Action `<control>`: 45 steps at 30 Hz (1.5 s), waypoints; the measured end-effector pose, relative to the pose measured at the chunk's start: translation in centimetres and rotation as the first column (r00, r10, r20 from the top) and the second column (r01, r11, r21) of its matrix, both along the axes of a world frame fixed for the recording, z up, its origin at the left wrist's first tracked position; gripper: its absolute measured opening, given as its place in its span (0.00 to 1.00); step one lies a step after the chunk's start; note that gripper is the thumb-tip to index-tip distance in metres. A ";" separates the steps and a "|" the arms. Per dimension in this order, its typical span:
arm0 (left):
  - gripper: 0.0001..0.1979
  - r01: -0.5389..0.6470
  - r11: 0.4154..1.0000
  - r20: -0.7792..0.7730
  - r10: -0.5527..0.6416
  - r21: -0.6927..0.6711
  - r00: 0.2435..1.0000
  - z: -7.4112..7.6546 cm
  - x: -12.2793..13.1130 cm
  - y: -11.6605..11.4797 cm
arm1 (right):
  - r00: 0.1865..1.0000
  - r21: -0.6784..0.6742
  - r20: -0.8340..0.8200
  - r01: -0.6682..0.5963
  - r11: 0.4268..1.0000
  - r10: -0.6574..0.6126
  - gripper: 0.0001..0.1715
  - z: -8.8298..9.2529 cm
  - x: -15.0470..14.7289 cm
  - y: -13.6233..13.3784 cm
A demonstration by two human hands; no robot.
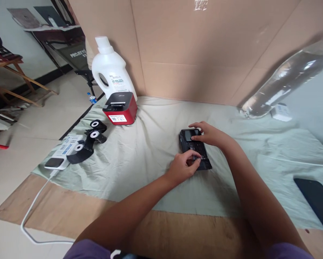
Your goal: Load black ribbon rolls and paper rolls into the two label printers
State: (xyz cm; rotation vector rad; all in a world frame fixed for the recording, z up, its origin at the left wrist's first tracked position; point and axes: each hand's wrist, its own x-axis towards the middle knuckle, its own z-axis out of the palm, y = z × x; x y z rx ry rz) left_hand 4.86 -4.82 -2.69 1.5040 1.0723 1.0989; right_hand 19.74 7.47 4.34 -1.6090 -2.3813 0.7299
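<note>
A black payment terminal [201, 164] with a small screen and a keypad lies on the pale green cloth, in front of me. My right hand [208, 135] is at its upper end, thumb on the screen and fingers at the top edge, gripping it. Over the keypad, my left hand [185, 165] has thumb and index finger brought together in a pinch. Whatever lies between those fingertips is too small to make out. Part of the keypad is hidden by the left hand.
Left on the cloth [150, 151] are a red and black receipt printer [120, 108], a white detergent jug [110, 70], black rolls [82, 153] and a white cabled device [56, 162]. Right are a liquid-filled bottle [282, 82] and a phone [314, 199]. Cardboard [190, 43] stands behind.
</note>
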 end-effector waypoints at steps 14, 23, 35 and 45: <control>0.26 0.116 0.988 0.303 -0.141 0.101 0.942 1.2 -1.1 1.0 | 0.806 -0.118 -0.484 0.324 0.939 -0.339 0.30 -5.3 3.4 -3.4; 0.42 -0.069 0.996 0.376 0.046 0.047 0.925 1.6 -2.4 3.4 | 0.935 0.304 -0.185 0.347 0.887 -0.302 0.47 -5.6 -2.2 -9.0; 0.29 -0.212 0.976 0.223 0.195 0.052 0.955 -1.0 -3.4 3.8 | 0.839 0.438 -0.225 0.541 0.718 -0.495 0.40 -3.9 6.9 -2.9; 0.26 -0.202 0.978 0.213 0.209 -0.055 0.954 -1.0 -2.8 3.9 | 0.632 0.416 -0.126 0.733 0.537 -0.765 0.46 -5.3 15.9 4.2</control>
